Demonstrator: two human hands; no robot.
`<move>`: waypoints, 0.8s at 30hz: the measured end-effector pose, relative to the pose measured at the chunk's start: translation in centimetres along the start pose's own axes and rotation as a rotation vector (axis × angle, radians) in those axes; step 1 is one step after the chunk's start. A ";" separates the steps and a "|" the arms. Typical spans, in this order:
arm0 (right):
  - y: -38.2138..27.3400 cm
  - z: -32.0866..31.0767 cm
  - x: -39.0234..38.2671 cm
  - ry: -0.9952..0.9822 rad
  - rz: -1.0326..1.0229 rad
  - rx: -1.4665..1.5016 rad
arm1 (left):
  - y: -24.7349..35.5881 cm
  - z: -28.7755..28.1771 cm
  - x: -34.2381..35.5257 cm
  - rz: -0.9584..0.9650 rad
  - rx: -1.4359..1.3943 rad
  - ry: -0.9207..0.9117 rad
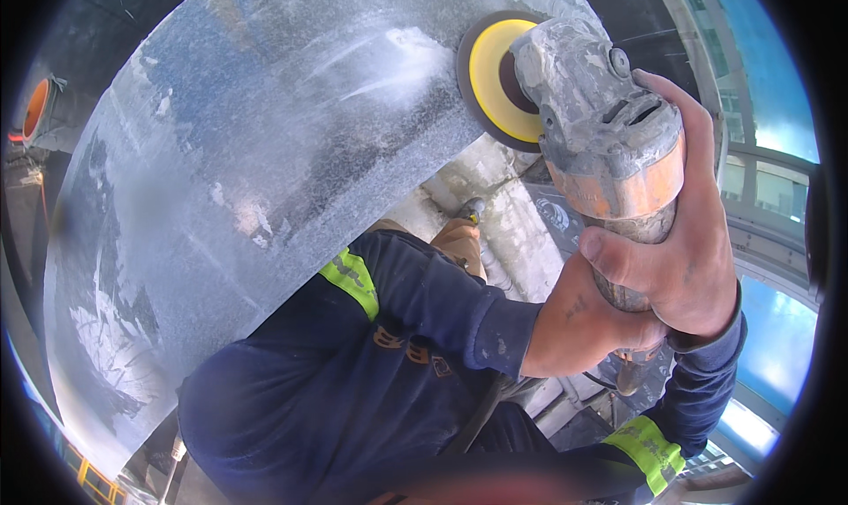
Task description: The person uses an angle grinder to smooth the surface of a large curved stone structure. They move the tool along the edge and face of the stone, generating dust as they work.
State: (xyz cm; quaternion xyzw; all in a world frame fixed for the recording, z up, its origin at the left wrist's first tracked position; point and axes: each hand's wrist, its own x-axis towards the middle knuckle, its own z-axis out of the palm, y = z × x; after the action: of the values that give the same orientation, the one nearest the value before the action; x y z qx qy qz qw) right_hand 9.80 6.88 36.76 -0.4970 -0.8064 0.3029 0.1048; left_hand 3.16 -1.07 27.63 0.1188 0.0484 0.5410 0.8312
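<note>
An angle grinder (609,108), grey with worn orange parts and coated in dust, is held in both my hands. My right hand (693,258) is closed round its body, with one finger stretched up along the side toward the head. Below it, my left hand (570,328) wraps round the lower part of the grip. The grinder's round disc (499,77), yellow with a dark rim, is at the right edge of a large curved grey panel (291,152). Whether the disc touches the panel I cannot tell. White scuffs and patches mark the panel's surface.
The panel fills the left and upper part of the view. Under my arms is a dusty pale floor (521,231), with a boot (471,210) on it. A cable (601,381) runs near the grinder's rear. Windows (777,196) line the right side; an orange-mouthed round fitting (37,112) is far left.
</note>
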 end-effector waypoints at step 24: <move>0.9 -1.6 1.9 0.038 0.108 -0.068 | -0.2 -0.1 2.5 0.070 -0.157 -0.014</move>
State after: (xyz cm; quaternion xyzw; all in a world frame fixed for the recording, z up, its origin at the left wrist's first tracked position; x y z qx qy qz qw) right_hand 10.27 9.37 37.25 -0.5487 -0.7861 0.2711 0.0869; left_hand 4.33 1.18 27.63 0.0586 -0.0043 0.5709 0.8189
